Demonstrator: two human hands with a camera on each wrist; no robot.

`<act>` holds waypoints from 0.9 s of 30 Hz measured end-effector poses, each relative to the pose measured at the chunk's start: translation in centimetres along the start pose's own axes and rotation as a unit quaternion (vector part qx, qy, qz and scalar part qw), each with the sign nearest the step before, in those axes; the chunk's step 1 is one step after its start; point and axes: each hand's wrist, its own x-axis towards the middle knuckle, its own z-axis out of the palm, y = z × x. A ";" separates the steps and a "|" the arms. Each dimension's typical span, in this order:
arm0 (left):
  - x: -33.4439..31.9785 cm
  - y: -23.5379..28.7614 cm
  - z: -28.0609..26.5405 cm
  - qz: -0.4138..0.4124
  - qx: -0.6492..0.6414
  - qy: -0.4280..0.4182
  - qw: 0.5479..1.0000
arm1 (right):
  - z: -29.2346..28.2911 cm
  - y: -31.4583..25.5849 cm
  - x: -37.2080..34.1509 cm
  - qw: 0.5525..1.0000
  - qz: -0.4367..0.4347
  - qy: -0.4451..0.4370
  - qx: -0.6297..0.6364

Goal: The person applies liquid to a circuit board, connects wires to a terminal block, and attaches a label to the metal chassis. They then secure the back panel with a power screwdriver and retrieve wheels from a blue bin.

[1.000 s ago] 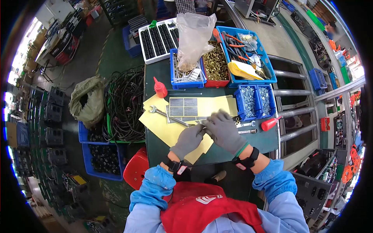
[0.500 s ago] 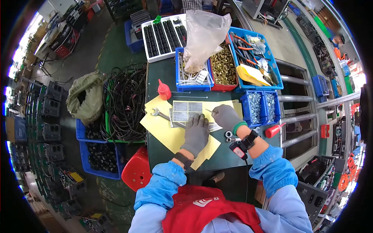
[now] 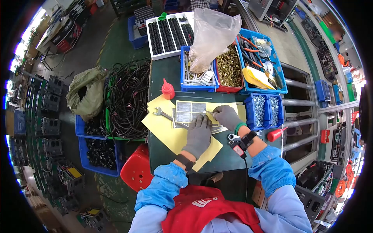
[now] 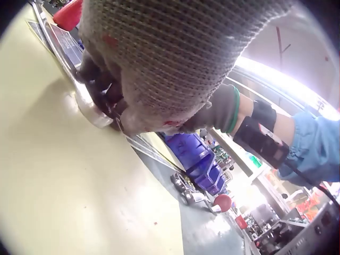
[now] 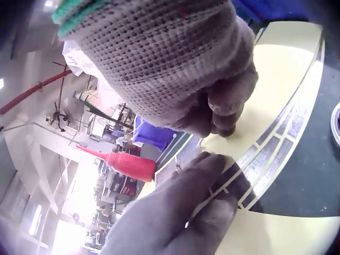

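My gloved left hand (image 3: 199, 136) lies flat with its fingers straight on a sheet of grey printed labels (image 3: 183, 110). Yellow backing paper (image 3: 165, 134) spreads beneath it. A metal wrench (image 3: 159, 112) crosses the paper, its far end running under this hand; the left wrist view shows the wrench's shiny end (image 4: 94, 112) beside the fingers. Just past the left fingertips, my gloved right hand (image 3: 228, 117) has curled fingers and pinches a small thin piece (image 3: 209, 112), whose kind I cannot tell. Further label strips (image 5: 268, 159) show beside both hands in the right wrist view.
A red squeeze bottle (image 3: 168, 90) stands behind the paper, another red bottle (image 3: 275, 134) lies at right. Blue bins of nuts (image 3: 256, 112), a bin of brass fittings (image 3: 229, 66), a tool bin (image 3: 279, 68) and a plastic bag (image 3: 211, 33) line the back.
The hands were together over the front of the paper; they have parted. The left hand has flattened onto the labels, and the right hand has moved back with the thin piece, now close to the left fingertips.
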 end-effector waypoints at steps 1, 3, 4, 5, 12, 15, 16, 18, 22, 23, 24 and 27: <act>0.0 0.0 0.1 -0.002 -0.005 -0.002 1.000 | 0.3 0.5 0.3 1.000 0.008 0.002 0.026; 0.0 -0.1 0.0 -0.003 -0.014 -0.008 1.000 | 0.3 -0.1 -0.1 0.988 0.056 -0.025 0.143; 0.0 -0.1 0.0 -0.003 -0.015 -0.006 1.000 | 0.2 -0.5 -0.3 0.975 0.080 -0.038 0.202; -0.1 -0.1 0.0 -0.003 -0.015 -0.003 1.000 | -0.1 -1.3 -0.9 0.970 0.063 -0.037 0.232; 0.1 -0.3 -0.8 -0.009 -0.060 0.009 0.998 | -7.1 -6.6 -11.0 0.940 -0.041 0.043 0.336; 1.1 0.1 -3.7 -0.100 -0.312 0.085 0.941 | -9.5 -5.2 -16.9 0.938 -0.017 0.110 0.327; 1.5 0.7 -4.9 -0.128 -0.394 0.098 0.905 | -10.0 -4.2 -18.7 0.942 -0.019 0.139 0.304; 1.9 3.6 -10.2 -0.110 -0.576 0.127 0.800 | -10.5 -2.2 -22.4 0.946 -0.012 0.197 0.257; 2.1 10.8 -16.3 0.039 -0.603 -0.014 0.797 | -10.4 0.6 -30.4 0.929 -0.015 0.330 0.164; 1.9 13.4 -17.0 0.033 -0.570 -0.047 0.820 | -10.4 1.2 -32.3 0.925 -0.010 0.348 0.153; 1.9 14.6 -16.3 0.042 -0.561 -0.124 0.818 | -10.2 2.2 -34.1 0.918 -0.003 0.365 0.154; 0.7 20.2 -15.6 0.076 -0.535 -0.179 0.822 | -9.2 5.4 -39.2 0.899 0.024 0.404 0.165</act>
